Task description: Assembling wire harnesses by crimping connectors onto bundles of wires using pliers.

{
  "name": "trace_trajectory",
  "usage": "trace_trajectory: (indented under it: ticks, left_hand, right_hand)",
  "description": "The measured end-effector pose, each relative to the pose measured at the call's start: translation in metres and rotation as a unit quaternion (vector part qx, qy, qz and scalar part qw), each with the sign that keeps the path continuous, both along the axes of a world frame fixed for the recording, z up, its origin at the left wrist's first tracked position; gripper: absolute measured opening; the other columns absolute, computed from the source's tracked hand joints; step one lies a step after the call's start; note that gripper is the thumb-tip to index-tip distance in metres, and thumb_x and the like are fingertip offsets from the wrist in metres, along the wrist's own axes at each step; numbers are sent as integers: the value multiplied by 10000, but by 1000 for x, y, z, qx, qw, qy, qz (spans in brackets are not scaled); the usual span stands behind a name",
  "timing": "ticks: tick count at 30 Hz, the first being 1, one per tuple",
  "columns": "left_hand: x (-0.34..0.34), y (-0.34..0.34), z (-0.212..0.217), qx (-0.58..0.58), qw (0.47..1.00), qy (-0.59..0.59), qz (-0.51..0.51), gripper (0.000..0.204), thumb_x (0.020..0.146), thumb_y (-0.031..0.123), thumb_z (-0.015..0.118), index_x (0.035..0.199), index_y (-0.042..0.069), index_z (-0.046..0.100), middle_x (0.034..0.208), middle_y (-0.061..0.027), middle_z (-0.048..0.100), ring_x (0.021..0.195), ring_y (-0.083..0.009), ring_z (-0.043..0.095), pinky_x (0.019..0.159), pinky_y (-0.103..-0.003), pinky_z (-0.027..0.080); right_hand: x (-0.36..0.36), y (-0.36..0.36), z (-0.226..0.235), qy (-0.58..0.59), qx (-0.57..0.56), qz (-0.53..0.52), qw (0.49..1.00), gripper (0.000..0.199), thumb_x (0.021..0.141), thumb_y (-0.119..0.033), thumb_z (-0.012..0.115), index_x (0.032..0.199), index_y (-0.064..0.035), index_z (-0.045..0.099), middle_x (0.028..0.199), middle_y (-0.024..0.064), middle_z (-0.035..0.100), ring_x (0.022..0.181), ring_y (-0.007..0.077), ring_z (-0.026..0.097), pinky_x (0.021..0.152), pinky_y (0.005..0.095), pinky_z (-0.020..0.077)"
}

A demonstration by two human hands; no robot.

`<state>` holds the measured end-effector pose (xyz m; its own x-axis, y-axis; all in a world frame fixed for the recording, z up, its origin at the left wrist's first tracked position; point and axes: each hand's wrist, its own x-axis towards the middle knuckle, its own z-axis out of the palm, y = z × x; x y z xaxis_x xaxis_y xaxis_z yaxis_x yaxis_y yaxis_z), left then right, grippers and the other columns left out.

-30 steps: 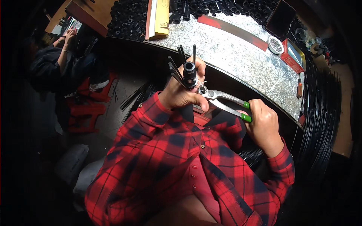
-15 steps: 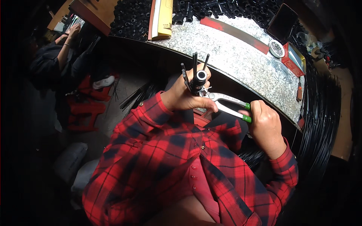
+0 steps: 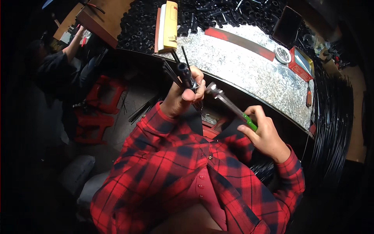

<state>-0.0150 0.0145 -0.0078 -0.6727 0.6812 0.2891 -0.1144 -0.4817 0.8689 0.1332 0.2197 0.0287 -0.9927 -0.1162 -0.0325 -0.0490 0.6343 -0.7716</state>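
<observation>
My left hand (image 3: pixel 183 97) grips a small black cylindrical part (image 3: pixel 185 74) with several thin black rods sticking up from it, held in front of the workbench edge. My right hand (image 3: pixel 265 134) is closed on the green handles of silver pliers (image 3: pixel 230 105). The pliers' jaws (image 3: pixel 212 89) point up-left and sit just right of the black part, next to my left fingers. Whether the jaws touch the part cannot be seen. Both forearms wear red and black plaid sleeves.
A speckled grey workbench (image 3: pixel 249 70) curves across the top, with a heap of black parts (image 3: pixel 202 15) behind it, a yellow block (image 3: pixel 169 25), a red tin (image 3: pixel 300 64) and a round dish (image 3: pixel 282 54). Another person (image 3: pixel 58 66) works at far left near red stools (image 3: pixel 103 93). Black wire coils (image 3: pixel 331 128) lie at right.
My left hand has turned the black part and lifted it slightly. The pliers have swung so the jaws point more upward, and my right hand has dropped lower and to the right.
</observation>
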Motion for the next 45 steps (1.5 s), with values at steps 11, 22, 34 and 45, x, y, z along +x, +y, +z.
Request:
trace_trajectory:
  ticks: [11, 22, 34, 45]
  left_hand:
    - [-7, -11, 11, 50, 997, -26, -55, 477, 693, 384, 762, 770, 95, 390, 574, 23, 395, 503, -67, 366, 461, -218, 301]
    - [0, -14, 20, -62, 998, -17, -1, 432, 605, 73, 816, 747, 104, 409, 614, 44, 407, 559, -54, 397, 508, -205, 326]
    - [-2, -11, 11, -125, 991, 29, 46, 556, 538, 303, 869, 769, 105, 404, 656, 17, 527, 586, -56, 501, 511, -191, 383]
    - [2, -12, 10, -110, 992, 38, 46, 534, 543, 288, 867, 775, 96, 426, 708, 19, 488, 627, -58, 468, 544, -200, 366]
  right_hand:
    - [-4, 15, 13, 240, -20, -116, 964, 307, 742, -47, 711, 796, -45, 408, 751, 123, 520, 620, 202, 513, 565, 290, 417]
    - [-20, 5, 32, 480, 465, -128, 733, 171, 825, -189, 632, 861, -62, 523, 1082, 112, 547, 1017, 268, 540, 967, 473, 339]
    - [-16, 6, 33, 498, 502, -90, 702, 171, 807, -173, 657, 795, -105, 501, 998, 74, 565, 903, 215, 549, 837, 379, 387]
    - [-11, 7, 39, 465, 484, -60, 739, 217, 769, -137, 684, 764, -101, 470, 857, 79, 563, 752, 221, 554, 660, 329, 412]
